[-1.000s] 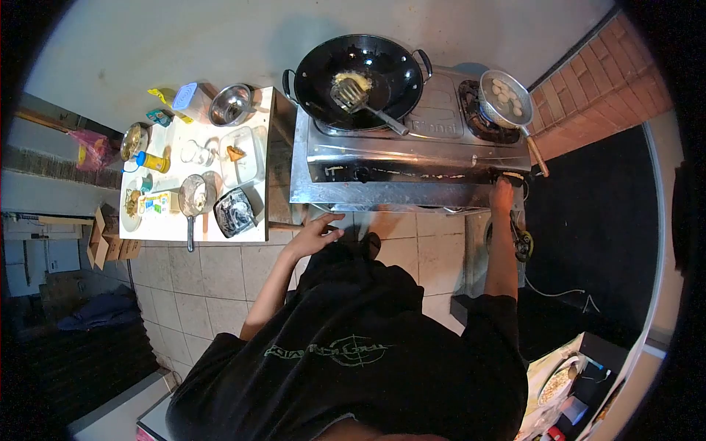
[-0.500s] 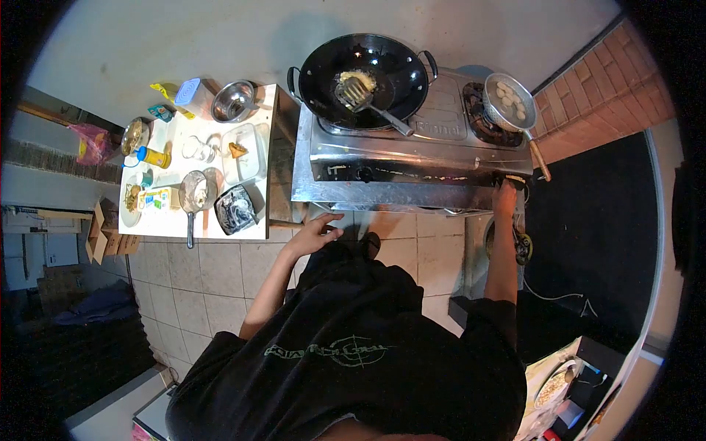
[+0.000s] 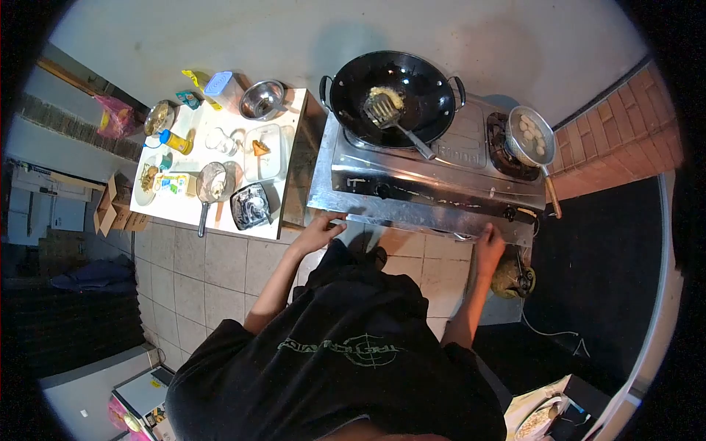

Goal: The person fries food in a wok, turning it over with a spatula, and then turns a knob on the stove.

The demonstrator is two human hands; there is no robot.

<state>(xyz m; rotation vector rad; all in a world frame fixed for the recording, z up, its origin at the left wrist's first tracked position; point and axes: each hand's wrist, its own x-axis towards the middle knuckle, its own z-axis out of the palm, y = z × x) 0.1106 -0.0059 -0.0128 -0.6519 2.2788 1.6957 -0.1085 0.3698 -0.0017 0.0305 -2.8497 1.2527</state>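
A black wok (image 3: 434,95) sits on the left burner of the metal gas stove (image 3: 456,158), with a slotted spatula (image 3: 384,112) resting in it against a yellowish piece of food (image 3: 397,96). On the right burner is a metal pan (image 3: 515,151) holding several round pale pieces. My right hand (image 3: 489,246) is just below the stove's front edge, near the right knob (image 3: 510,213), fingers loosely apart with nothing in them. Near the stove's front left corner, my left hand (image 3: 319,232) holds nothing, and its fingers are spread.
On the left, a white table (image 3: 294,110) bears a steel bowl (image 3: 261,99), a clear container (image 3: 273,158), a black tray (image 3: 251,206), a small strainer-like pan (image 3: 212,181) and a yellow bottle (image 3: 176,142). A gas cylinder (image 3: 507,283) stands below the stove's right end.
My right hand has come off the right knob and moved down toward me. My left hand stays by the stove's left corner. The whole view has shifted somewhat.
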